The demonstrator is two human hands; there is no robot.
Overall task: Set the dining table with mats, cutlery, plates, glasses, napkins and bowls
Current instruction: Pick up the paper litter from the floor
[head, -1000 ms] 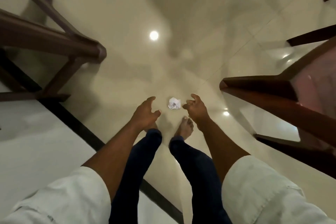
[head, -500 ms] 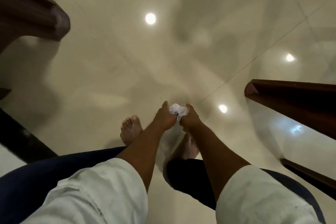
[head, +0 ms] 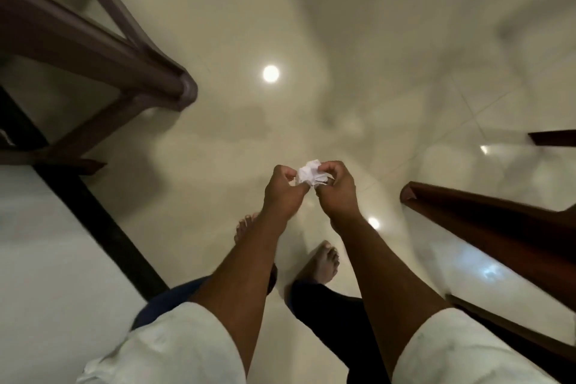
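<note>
napkin (head: 311,174): white, crumpled into soft wad, pinched between left hand (head: 282,193) and right hand (head: 336,193), fingers curled round it, above glossy pale tiled floor (head: 218,25).

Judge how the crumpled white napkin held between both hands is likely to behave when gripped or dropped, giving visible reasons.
The crumpled napkin is probably soft and floppy: its creased folds bunch unevenly between the left hand and right hand. It likely weighs very little, since fingertip pinches alone hold it up. Being thin and ragged-edged, it may tear if pulled apart, and would hardly roll on the floor.
</note>
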